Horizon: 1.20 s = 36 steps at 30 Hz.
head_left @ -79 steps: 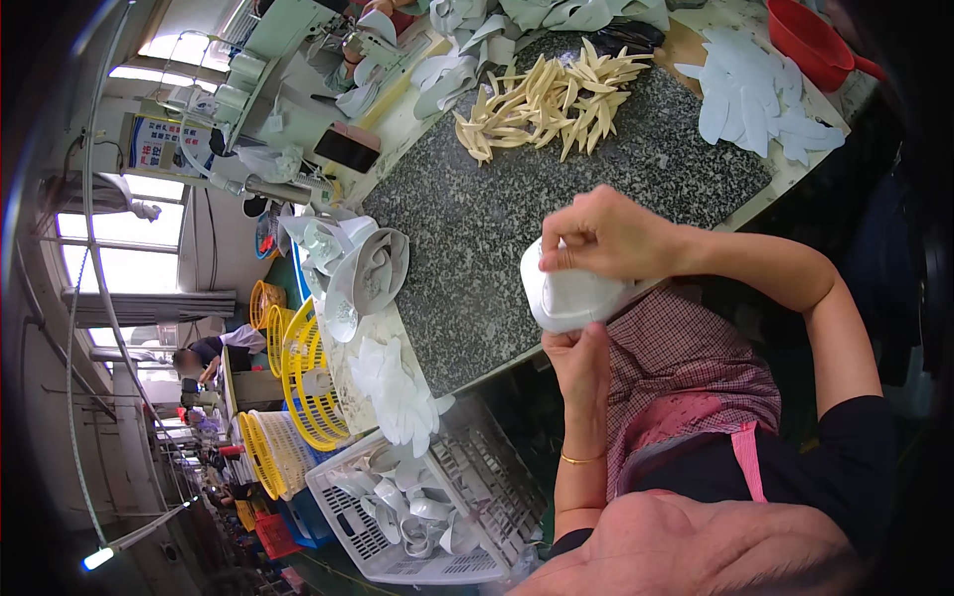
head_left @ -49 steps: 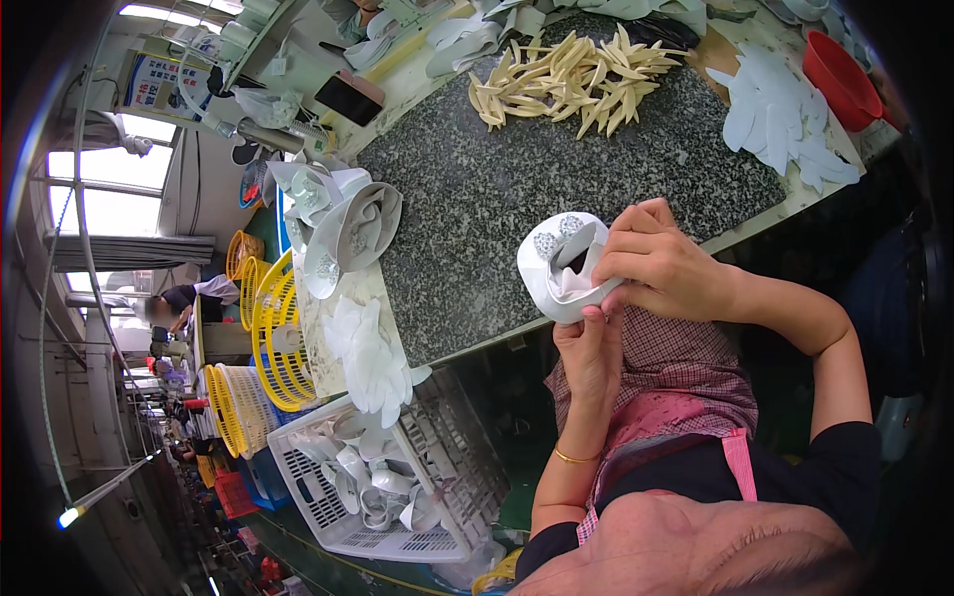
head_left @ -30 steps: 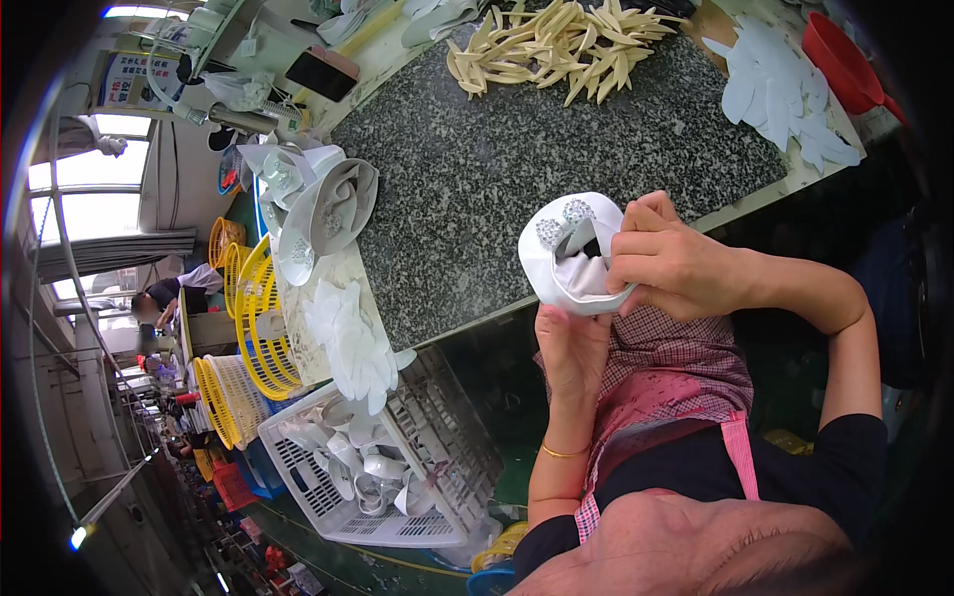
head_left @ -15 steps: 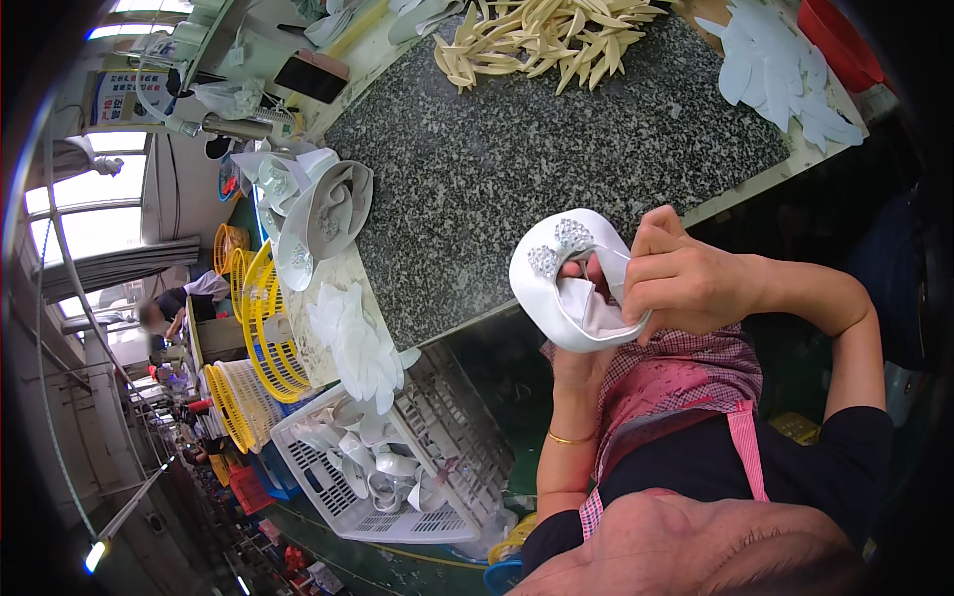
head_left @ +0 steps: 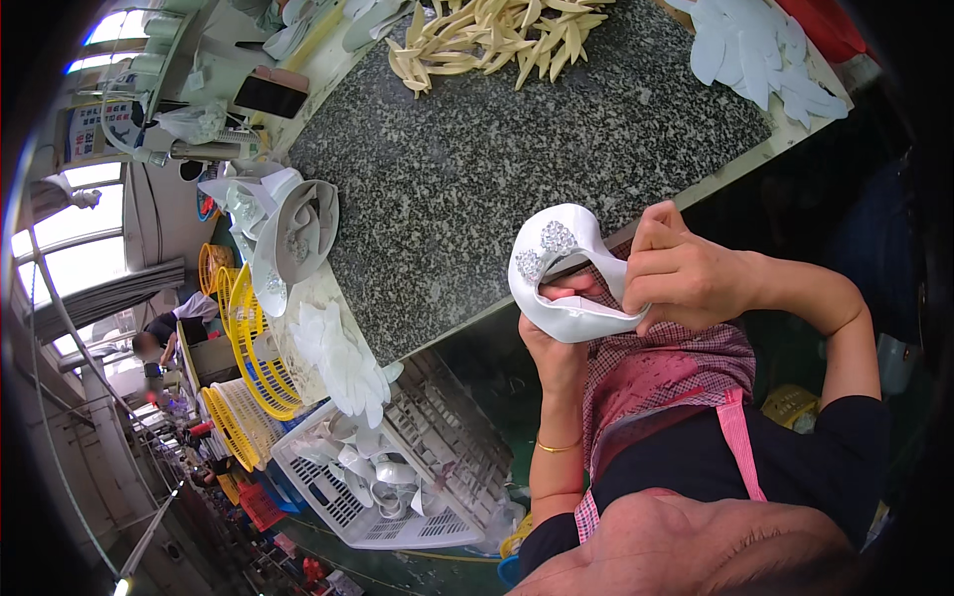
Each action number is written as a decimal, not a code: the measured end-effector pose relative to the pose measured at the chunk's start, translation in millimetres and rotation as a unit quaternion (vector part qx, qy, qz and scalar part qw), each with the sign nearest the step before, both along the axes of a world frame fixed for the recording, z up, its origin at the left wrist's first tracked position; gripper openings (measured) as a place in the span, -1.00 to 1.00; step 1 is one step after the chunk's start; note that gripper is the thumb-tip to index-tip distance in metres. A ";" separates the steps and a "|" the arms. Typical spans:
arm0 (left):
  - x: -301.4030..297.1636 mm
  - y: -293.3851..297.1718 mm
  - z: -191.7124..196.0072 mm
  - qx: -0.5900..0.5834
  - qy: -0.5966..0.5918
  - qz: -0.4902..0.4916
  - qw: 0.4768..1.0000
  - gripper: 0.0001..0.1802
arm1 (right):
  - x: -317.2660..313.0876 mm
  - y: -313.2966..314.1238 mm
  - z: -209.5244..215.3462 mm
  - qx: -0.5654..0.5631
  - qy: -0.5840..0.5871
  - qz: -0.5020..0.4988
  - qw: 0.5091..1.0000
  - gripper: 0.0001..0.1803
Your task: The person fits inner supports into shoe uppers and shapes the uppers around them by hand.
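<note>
A white shoe upper (head_left: 576, 326) with two silvery rhinestone clusters is held just off the table's front edge. My right hand (head_left: 681, 273) pinches the right end of its rim between thumb and bent fingers. From beneath, my left hand (head_left: 553, 358) supports the upper. Some of its fingers show through the upper's opening, while the rest are hidden behind the white material. The checked apron is visible through that same opening.
A speckled stone slab (head_left: 467, 189) covers the table. Cream curved strips (head_left: 497, 40) lie at its far side, pale flat pieces (head_left: 740, 50) at far right. On the left are stacked rhinestone uppers (head_left: 298, 233), white cut pieces (head_left: 338, 358), a phone (head_left: 271, 92) and a white crate (head_left: 417, 526) of uppers.
The upper has turned slightly, and its opening now shows the apron where folded white lining was. My left hand has shifted left beneath it. The surroundings have moved left in view.
</note>
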<state>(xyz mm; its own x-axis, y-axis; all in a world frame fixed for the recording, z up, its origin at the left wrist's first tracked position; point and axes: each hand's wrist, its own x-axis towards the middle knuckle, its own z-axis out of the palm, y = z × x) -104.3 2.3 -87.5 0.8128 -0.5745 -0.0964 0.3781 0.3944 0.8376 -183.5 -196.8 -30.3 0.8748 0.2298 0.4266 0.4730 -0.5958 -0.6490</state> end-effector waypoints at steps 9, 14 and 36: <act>-16.1 3.6 -2.9 -0.043 -0.034 0.001 0.998 -0.76 | -19.5 -6.8 -9.2 -0.073 -0.028 -0.082 0.994 -0.74; -23.9 2.6 1.9 -0.016 -0.070 0.015 0.997 -0.76 | -28.1 -2.3 -11.9 0.089 0.076 -0.105 0.988 -0.77; -31.7 4.6 18.4 0.122 -0.122 -0.003 0.985 -0.78 | -42.1 15.3 -12.9 0.118 0.069 -0.174 0.975 -0.82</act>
